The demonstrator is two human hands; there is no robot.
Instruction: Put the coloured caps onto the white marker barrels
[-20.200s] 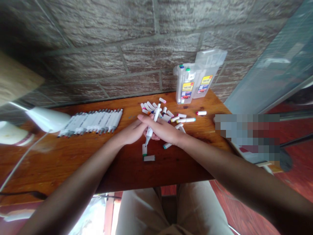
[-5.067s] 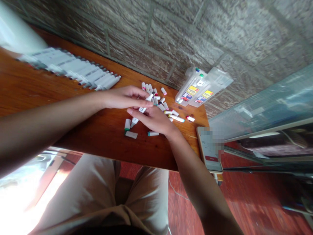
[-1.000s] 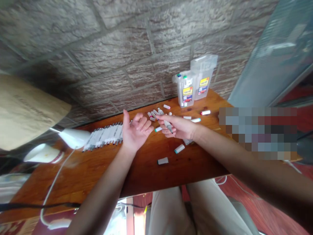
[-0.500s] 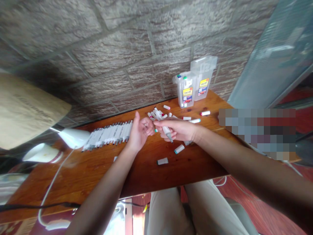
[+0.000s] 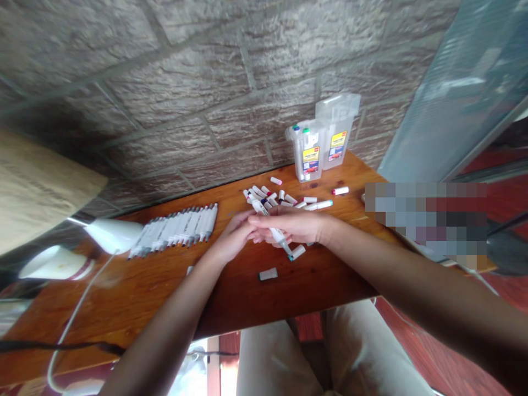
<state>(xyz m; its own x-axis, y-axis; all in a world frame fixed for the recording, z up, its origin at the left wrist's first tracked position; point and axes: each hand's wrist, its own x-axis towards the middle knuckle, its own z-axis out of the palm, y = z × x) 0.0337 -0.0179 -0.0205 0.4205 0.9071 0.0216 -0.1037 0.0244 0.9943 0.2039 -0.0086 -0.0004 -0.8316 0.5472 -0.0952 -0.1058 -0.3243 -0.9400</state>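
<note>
A white marker (image 5: 279, 237) slants through the grip of my right hand (image 5: 299, 221), its grey tip end pointing down towards the table. Against it from the left presses my left hand (image 5: 237, 234), fingers curled in; whether they hold anything is hidden. Behind both hands lies a loose pile of white marker caps (image 5: 258, 192) with coloured ends. Nearer me are a teal-ended cap (image 5: 297, 252) and a dark-ended cap (image 5: 268, 274). To the left, many white markers lie side by side in a row (image 5: 175, 231).
Clear plastic marker cases (image 5: 311, 159) stand at the back right by the stone wall (image 5: 181, 126). A white lamp (image 5: 115, 235), a white cup (image 5: 58, 263) and a cable (image 5: 78, 308) occupy the left of the wooden table (image 5: 231, 302). A blurred patch covers things at right.
My left hand has come right and its thumb has lowered, so both hands now meet at the marker. The whole view has shifted slightly.
</note>
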